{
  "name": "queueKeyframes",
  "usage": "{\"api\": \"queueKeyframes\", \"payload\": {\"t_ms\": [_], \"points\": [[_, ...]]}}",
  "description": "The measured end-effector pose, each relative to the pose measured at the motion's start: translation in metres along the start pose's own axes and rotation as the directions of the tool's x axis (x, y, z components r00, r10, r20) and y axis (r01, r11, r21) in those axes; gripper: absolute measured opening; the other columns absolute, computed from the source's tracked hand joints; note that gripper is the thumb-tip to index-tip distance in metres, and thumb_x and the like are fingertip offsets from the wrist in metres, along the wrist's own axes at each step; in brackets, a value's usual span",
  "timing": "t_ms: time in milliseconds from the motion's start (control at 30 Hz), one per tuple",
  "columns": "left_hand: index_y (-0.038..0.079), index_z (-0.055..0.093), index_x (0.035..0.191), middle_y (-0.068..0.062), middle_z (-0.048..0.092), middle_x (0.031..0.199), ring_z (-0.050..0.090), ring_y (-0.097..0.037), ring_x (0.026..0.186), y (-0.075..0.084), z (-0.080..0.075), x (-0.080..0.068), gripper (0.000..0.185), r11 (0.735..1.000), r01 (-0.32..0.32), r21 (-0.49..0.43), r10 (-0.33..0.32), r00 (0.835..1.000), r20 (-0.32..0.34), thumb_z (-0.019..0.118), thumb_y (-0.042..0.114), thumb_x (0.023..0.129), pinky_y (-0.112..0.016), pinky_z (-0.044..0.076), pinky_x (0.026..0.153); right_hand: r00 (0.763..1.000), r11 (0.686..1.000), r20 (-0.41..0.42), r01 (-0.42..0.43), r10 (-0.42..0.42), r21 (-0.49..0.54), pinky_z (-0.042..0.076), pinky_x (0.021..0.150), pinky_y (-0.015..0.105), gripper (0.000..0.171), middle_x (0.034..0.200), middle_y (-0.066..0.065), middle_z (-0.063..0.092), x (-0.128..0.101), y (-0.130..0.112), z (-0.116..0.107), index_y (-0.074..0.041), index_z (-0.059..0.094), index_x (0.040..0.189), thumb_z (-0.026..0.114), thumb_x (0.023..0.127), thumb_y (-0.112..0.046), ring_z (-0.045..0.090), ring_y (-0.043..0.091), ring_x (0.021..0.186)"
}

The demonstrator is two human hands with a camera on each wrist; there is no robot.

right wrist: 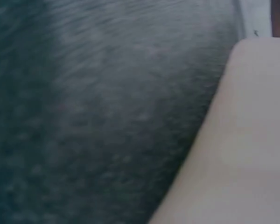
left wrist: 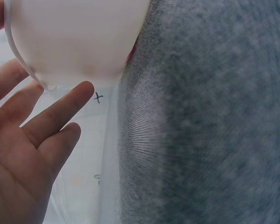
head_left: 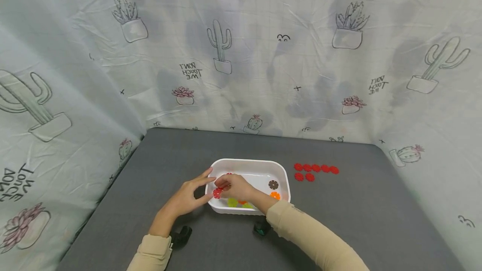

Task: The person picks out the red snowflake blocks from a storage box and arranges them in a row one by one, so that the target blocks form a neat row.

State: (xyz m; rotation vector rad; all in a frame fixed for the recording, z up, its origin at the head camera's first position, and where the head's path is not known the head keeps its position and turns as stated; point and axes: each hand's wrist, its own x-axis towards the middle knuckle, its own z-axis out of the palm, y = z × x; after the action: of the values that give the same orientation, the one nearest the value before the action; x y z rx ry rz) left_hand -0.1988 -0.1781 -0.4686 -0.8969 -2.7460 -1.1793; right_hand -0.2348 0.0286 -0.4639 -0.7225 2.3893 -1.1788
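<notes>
A white plastic tub (head_left: 246, 163) holds small notched discs. My left hand (head_left: 187, 195) is at the tub's left end, fingers spread along its rim; in the left wrist view these fingers are mostly straight beside the tub wall (left wrist: 79, 42). Inside the tub, my right hand (head_left: 237, 187) reaches down at the left end with bent fingers. A red disc (head_left: 217, 193) lies at its fingertips; whether they pinch one is too small to tell. Lime green discs (head_left: 232, 202), an orange disc (head_left: 275, 195) and a brown disc (head_left: 273, 185) are also in the tub.
To the right of the tub, several red discs (head_left: 316, 168) lie in two rows on the grey table (head_left: 361, 221). Black wrist-worn devices (head_left: 182, 236) show near both wrists. A cactus-print curtain (head_left: 256, 53) surrounds the table's back and sides.
</notes>
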Motion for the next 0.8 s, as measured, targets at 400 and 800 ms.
{"api": "queueKeyframes", "payload": {"t_ms": [400, 800], "points": [[0.015, 0.051, 0.127, 0.0, 0.032, 0.145, 0.041, -0.018, 0.125, 0.0022, -0.0009, -0.001, 0.049, 1.0, 0.018, -0.001, -0.018, 1.0, 0.003, 0.064, 0.027, 0.082, -0.048, 0.039, 0.095, 0.997, 0.932, 0.052, 0.073, -0.058, -0.355, 0.044, 0.07, 0.013, 0.035, 0.095, -0.007, 0.059, 0.004, -0.0013, 0.0097, -0.014, 0.063, 0.109, 0.069, 0.074, -0.009, 0.049, 0.005, 0.079], [0.015, 0.052, 0.127, 0.001, 0.032, 0.145, 0.041, -0.019, 0.125, 0.0042, -0.0015, -0.0016, 0.049, 1.0, 0.023, 0.012, -0.023, 1.0, 0.001, 0.063, 0.032, 0.082, -0.049, 0.039, 0.096, 0.994, 0.876, 0.078, 0.109, -0.082, -0.469, 0.043, 0.069, 0.011, 0.03, 0.093, -0.006, 0.056, 0.0, -0.0075, 0.0096, -0.014, 0.063, 0.106, 0.069, 0.076, -0.015, 0.046, 0.004, 0.079]]}}
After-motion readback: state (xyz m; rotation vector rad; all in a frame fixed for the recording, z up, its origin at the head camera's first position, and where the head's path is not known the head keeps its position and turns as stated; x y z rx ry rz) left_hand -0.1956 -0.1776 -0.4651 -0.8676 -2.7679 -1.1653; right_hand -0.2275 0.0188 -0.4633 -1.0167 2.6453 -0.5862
